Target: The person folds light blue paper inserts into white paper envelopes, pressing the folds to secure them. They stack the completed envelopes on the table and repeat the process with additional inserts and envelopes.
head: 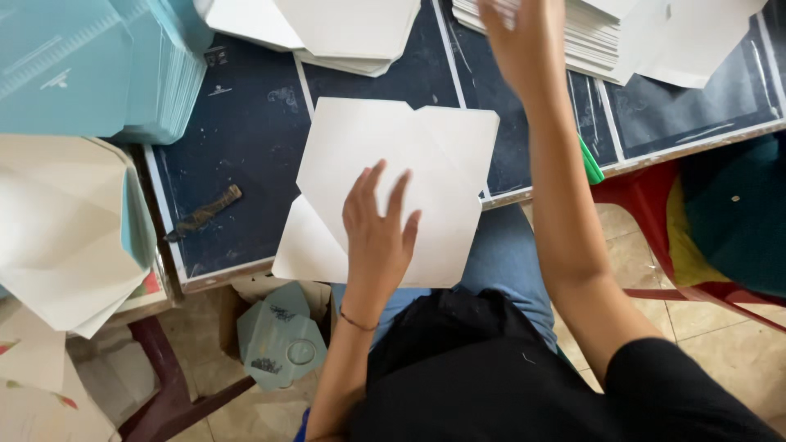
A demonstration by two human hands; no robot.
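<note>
A white die-cut cardboard sheet (393, 164) with flaps lies flat on the dark work table (246, 139), its near edge hanging over the table's front. My left hand (377, 225) rests palm down on the sheet's lower middle, fingers spread. My right hand (524, 41) reaches far forward to the stack of white sheets (589, 37) at the back right; it is blurred, and whether it grips a sheet cannot be made out.
A tall pile of teal sheets (98, 65) stands at the back left. Folded white pieces (65, 237) are heaped on the left. More white sheets (344, 33) lie at the back centre. A small brown brush-like thing (203, 213) lies on the table. A red chair (671, 237) is at right.
</note>
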